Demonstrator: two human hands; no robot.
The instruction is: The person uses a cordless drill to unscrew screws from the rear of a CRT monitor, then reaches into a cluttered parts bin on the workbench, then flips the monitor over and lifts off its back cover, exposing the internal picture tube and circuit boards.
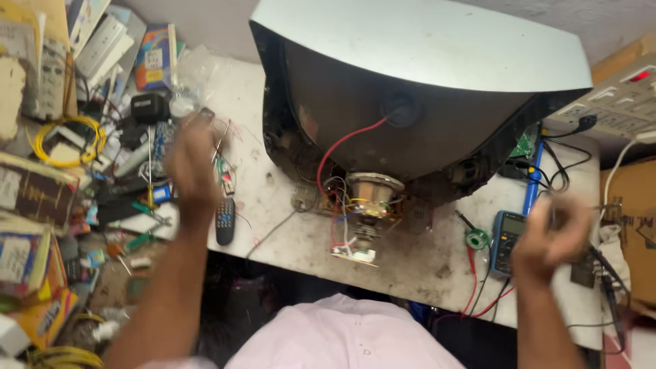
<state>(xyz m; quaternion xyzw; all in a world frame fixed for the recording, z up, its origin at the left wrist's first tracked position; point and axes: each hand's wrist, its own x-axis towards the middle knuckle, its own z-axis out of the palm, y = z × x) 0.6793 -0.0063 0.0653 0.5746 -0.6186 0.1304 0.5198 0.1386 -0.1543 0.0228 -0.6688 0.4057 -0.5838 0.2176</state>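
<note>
Television set first: an old tube set with its back cover off lies screen-down across the white workbench, presumably tipped that way so the grey glass funnel and its neck face the person standing over it. A red lead runs from the cap on the funnel down to the copper-wound yoke at the neck, and a small circuit board hangs off the neck's end near the bench edge. At the left, a heap of boxes, spare parts and yellow wire coils crowds the bench side, kept within arm's reach. A blue multimeter lies to the right of the tube, its red and black probe leads trailing off the bench edge, with a green solder reel just beside it. A dark remote control rests left of the tube. The left hand is raised over the cluttered side, blurred; I cannot tell whether it grips anything. The right hand is curled closed near the multimeter, seemingly pinching something thin, though blur hides what.
</note>
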